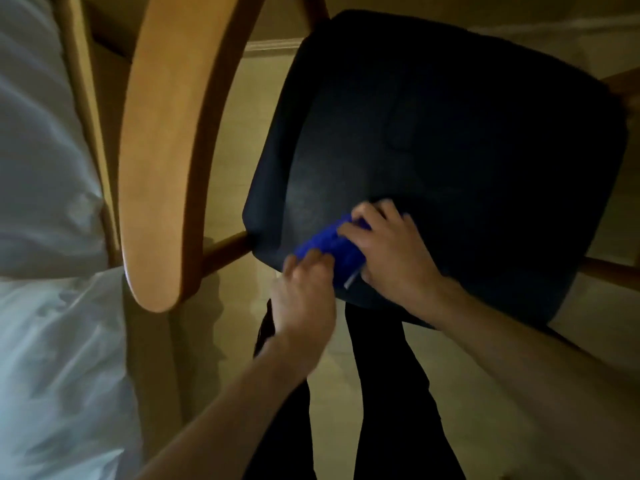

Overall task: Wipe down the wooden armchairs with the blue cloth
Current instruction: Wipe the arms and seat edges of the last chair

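A wooden armchair stands below me, its broad curved left armrest close to the camera and its dark navy seat cushion filling the middle. A bunched blue cloth lies on the cushion's near left corner. My left hand pinches the cloth's near end with curled fingers. My right hand grips the cloth's far side, fingers bent over it. A small white tag sticks out under the cloth. The chair's right armrest shows only at the frame edge.
White bedding on a wooden bed frame fills the left, close beside the armrest. A wooden rail joins the chair's side to the seat. My dark-trousered legs stand on pale tiled floor before the seat.
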A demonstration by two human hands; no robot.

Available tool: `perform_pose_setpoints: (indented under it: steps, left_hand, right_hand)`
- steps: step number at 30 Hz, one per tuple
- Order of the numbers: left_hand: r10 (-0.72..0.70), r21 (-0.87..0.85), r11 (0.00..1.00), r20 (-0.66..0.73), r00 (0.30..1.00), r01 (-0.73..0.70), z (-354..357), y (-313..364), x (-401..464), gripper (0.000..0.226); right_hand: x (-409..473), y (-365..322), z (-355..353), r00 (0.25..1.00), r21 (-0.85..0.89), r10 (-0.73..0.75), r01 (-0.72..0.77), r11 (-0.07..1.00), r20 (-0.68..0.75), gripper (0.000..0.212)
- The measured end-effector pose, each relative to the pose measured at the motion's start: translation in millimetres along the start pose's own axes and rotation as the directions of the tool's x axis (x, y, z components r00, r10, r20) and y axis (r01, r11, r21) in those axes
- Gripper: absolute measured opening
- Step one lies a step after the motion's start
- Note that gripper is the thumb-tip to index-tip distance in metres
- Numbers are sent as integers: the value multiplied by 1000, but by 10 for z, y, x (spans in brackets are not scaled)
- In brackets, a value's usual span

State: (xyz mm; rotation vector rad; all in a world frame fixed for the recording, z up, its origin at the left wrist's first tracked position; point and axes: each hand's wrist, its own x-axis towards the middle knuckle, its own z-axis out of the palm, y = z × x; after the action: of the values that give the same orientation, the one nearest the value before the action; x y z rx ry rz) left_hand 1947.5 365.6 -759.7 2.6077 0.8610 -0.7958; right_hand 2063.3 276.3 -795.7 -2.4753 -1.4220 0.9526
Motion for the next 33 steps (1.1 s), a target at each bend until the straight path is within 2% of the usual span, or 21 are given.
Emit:
perform_pose_setpoints:
  steps: [3,6,8,10,12,15,17,19,22,24,26,28,30,31,32,33]
  left_hand:
    - [57,-120,992,68,996,-49,71,1,-195,29]
    - [27,-260,965,17,999,-22,-199,-228,12,40]
    - [-81,-284,958,-160,984,33,-449,-361,254,45]
    - [-172,-291,955,-364,915,63,-641,-442,554,45]
    - [-197,-280,957,-421,886,79,-696,-463,765,43]
    - [-312,-365,909,-277,909,201,-486,-425,841,46]
    - [-368,-336,900,-243,897,278,-292,-376,723,43]
    - [-367,-317,904,-230,901,287,-125,-283,540,44]
    - [-368,-378,879,-150,917,291,64,7,156,47]
    - [-346,-456,844,-59,936,284,145,208,-77,43]
    - [-292,-512,828,-42,955,231,174,238,-203,40]
    - [-292,-541,824,-150,944,169,83,67,-172,41]
    - [-348,-548,825,-299,889,139,-101,-152,45,45]
    - [-387,-551,819,-326,862,159,-221,-249,187,47]
    - [-427,-576,794,-300,853,195,-349,-330,327,47]
    - [-455,-621,744,-202,868,246,-462,-391,449,43]
  right_hand:
    - [-340,68,19,997,82,19,-25,996,75,53]
    - [-101,152,-176,998,197,-37,26,980,48,53]
    - [339,144,-363,993,214,-68,88,973,-99,52]
    - [905,62,-561,959,179,-59,111,978,-276,50]
    - [1434,-98,-715,949,135,-56,102,986,-310,47]
    - [1796,-355,-676,979,-40,-145,140,989,-145,35]
    - [1681,-451,-549,978,-116,-176,163,980,-115,31]
    - [1398,-411,-472,961,-113,-262,251,961,-91,38]
    - [938,-202,-425,916,-115,-398,400,909,47,34]
    - [696,-68,-424,891,-114,-426,444,889,155,36]
    - [580,21,-454,883,-86,-408,436,896,231,40]
    - [621,17,-516,913,-7,-373,379,925,168,47]
    - [811,-77,-587,959,79,-280,282,956,-37,51]
    - [970,-151,-611,963,101,-232,247,964,-139,50]
    - [1158,-251,-617,957,109,-199,226,968,-210,47]
    - [1331,-364,-605,953,108,-179,210,972,-243,43]
